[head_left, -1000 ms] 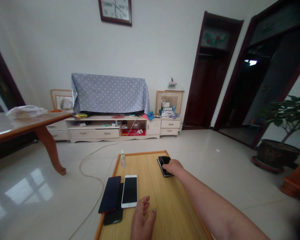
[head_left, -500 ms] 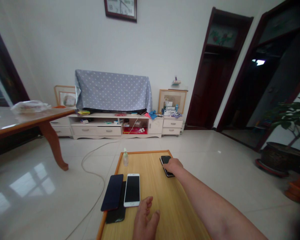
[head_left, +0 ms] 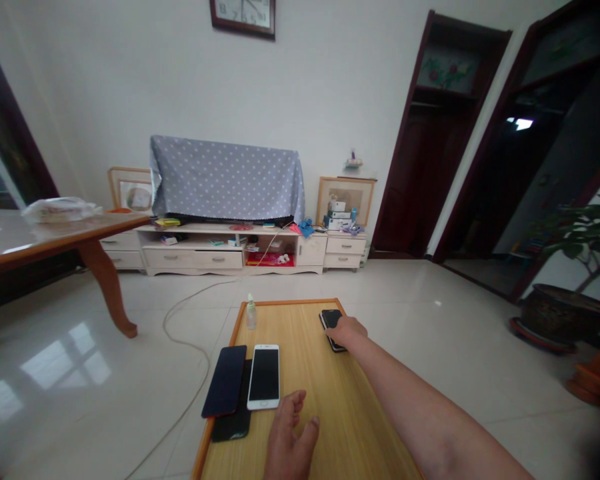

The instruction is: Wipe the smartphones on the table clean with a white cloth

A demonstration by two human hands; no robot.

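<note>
My right hand reaches to the far right of the small wooden table and rests on a black smartphone, fingers around its right side; the fingertips are partly hidden. That phone appears to lie on another phone or case, with a pale edge showing. My left hand is at the near side, fingers curled loosely and thumb apart, holding nothing. Just beyond it lies a white smartphone with a dark screen. Left of that, a dark blue smartphone partly covers a black phone.
A small clear dropper bottle stands at the table's far left corner. A cable runs over the floor to the white TV cabinet. A larger wooden table is at left, a potted plant at right.
The view has shifted very slightly. Both hands and the phones stay in practically the same places.
</note>
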